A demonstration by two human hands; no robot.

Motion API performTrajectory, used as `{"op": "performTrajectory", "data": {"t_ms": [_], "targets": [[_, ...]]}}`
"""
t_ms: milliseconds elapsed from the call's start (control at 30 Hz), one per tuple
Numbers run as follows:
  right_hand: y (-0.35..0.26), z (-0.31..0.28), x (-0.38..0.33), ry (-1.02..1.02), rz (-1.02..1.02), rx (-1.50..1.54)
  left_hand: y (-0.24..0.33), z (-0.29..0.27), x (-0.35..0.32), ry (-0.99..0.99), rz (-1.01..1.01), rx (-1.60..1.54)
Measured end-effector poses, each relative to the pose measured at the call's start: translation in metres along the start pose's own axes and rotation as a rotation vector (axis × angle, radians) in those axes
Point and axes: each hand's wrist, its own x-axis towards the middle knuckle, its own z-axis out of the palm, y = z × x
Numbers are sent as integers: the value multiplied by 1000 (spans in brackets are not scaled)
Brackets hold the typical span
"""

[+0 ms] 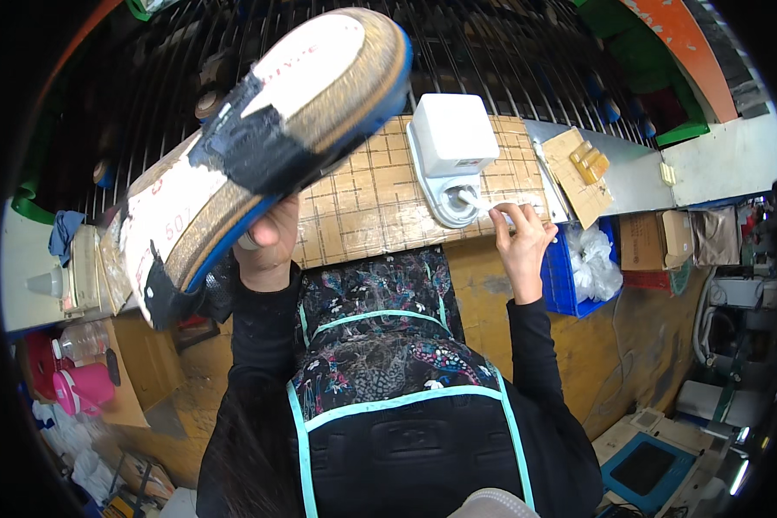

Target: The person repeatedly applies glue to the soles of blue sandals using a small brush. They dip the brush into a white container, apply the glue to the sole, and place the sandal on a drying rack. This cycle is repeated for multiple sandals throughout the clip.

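My left hand (pixel 272 242) grips an unfinished sandal (pixel 255 147), holding it tilted with its underside up. That underside has white board, a black strap folded across the middle, a brown cork-like edge and blue along the lower rim. Most of my left fingers are hidden behind it. My right hand (pixel 524 246) pinches the end of a thin white handle (pixel 475 200). The handle's other end is in the round cup at the front of a white dispenser (pixel 457 134) with a boxy top; its tip is hidden there. The dispenser stands on a cardboard-covered bench (pixel 354 211).
Beyond the bench runs a rack of metal bars (pixel 527 78) with more pieces on it. Yellowish blocks (pixel 589 162) lie on cardboard at the right. Below them hangs a blue crate (pixel 561 272) of plastic bags. A pink jug (pixel 85 387) is at the lower left.
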Motion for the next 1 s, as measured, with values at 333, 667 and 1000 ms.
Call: {"op": "performTrajectory", "data": {"t_ms": [333,667,1000], "targets": [[6,8,10,9,-141,-93,14,18,11,175,408,435],[14,11,8,-41,-84,24,14,12,14,157,47,370],[37,17,-2,-531,553,1032,4,-28,17,-117,-307,-221]]}}
